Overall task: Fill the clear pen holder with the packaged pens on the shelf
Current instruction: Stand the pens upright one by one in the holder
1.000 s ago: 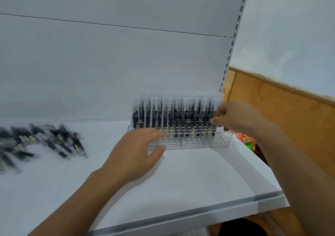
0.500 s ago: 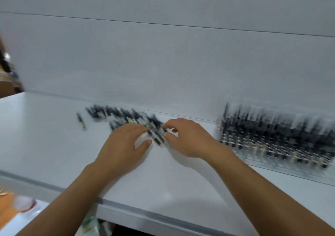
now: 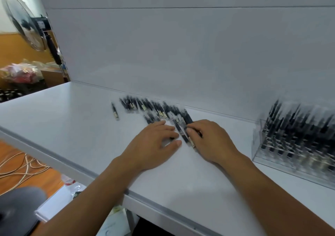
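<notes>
Head view: right hand (image 3: pixel 210 141) grips packaged pens (image 3: pixel 180 128) at 12 o'clock; left hand (image 3: pixel 154 145) lies flat beside them, fingers straight; labels too blurred to read.

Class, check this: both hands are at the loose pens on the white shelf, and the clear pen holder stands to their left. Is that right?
No. The head view shows the clear pen holder standing to the right of the loose pens, not the left. The left hand and right hand are indeed at the pens on the white shelf.
</notes>
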